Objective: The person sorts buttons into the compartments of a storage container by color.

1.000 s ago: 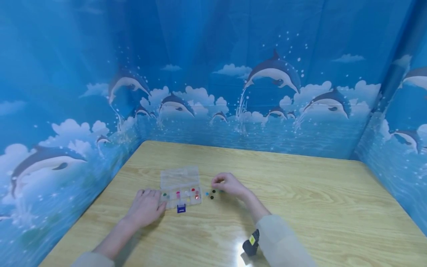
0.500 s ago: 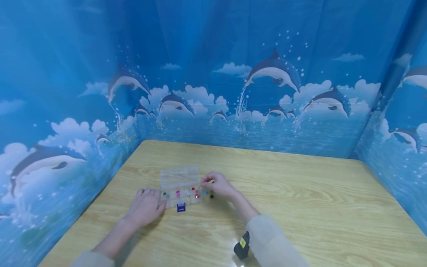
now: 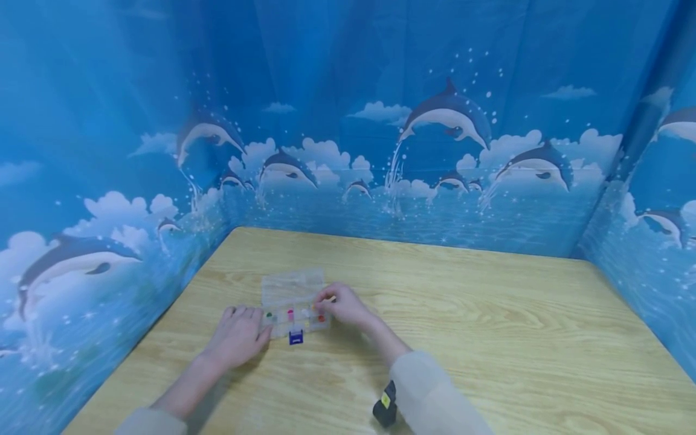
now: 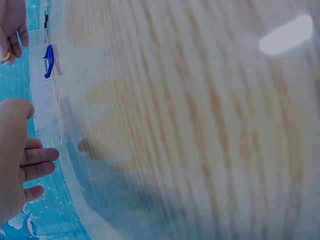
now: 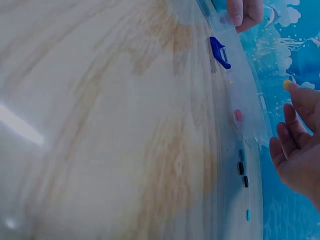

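Note:
A clear plastic compartment box (image 3: 280, 332) lies on the table with its transparent lid (image 3: 292, 287) folded back and a blue latch (image 3: 296, 338) at its front. Small green, pink and red pieces sit in its compartments. My right hand (image 3: 346, 308) is over the box's right end. Between thumb and fingertip it pinches a small round yellow piece (image 5: 287, 85), raised above the compartments in the right wrist view. At the box's left end rests my left hand (image 3: 237, 339), its fingers (image 4: 40, 156) extended and the fingertips right at the box's edge.
Past the box's right end, dark round pieces (image 5: 240, 168) and a teal one (image 5: 248, 215) lie on the wood-grain table (image 3: 489, 326). A dolphin-print curtain (image 3: 348, 151) stands around the table's back and sides. A black device (image 3: 385, 408) is by the right sleeve.
My right hand has moved left from beside the loose pieces to over the box's right compartments. The left hand has stayed at the box's left end.

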A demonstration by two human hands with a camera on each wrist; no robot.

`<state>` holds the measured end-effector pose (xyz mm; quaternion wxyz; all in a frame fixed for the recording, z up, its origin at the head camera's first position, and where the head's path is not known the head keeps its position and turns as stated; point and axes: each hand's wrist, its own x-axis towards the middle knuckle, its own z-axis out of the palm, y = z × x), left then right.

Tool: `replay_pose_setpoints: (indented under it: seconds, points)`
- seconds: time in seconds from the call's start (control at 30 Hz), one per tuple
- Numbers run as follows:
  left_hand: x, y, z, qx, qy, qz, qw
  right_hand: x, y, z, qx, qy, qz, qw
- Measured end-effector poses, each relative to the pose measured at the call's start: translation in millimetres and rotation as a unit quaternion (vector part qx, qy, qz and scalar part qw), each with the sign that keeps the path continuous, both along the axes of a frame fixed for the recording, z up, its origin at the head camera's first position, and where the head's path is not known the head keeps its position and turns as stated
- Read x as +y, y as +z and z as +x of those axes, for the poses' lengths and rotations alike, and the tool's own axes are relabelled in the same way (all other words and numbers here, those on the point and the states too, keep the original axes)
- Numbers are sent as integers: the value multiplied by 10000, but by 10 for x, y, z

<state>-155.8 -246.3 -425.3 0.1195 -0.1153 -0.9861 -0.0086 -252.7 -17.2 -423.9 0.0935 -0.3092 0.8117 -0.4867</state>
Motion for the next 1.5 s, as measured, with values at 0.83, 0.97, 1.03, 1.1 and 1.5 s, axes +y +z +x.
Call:
replay_pose_setpoints:
  seconds: [0.83, 0.97, 1.03, 1.1, 1.5]
  points:
    - [2, 15, -4, 27, -36, -28, 10000, -193, -70, 74, 230, -30, 46, 9997]
    - [2, 1, -3, 49, -43, -38, 10000, -187, -68, 74, 147, -51, 104, 9998]
    - [3, -5, -3, 63, -47, -43, 10000, -178, -62, 70, 65, -108, 164, 9998]
    - [2, -8, -2, 75, -38, -64, 9999, -165, -50, 63, -18, -181, 222, 9996]
    - [14, 1, 2, 62, -13, -46, 10000, -57, -35, 13, -111, -344, -80, 9993]
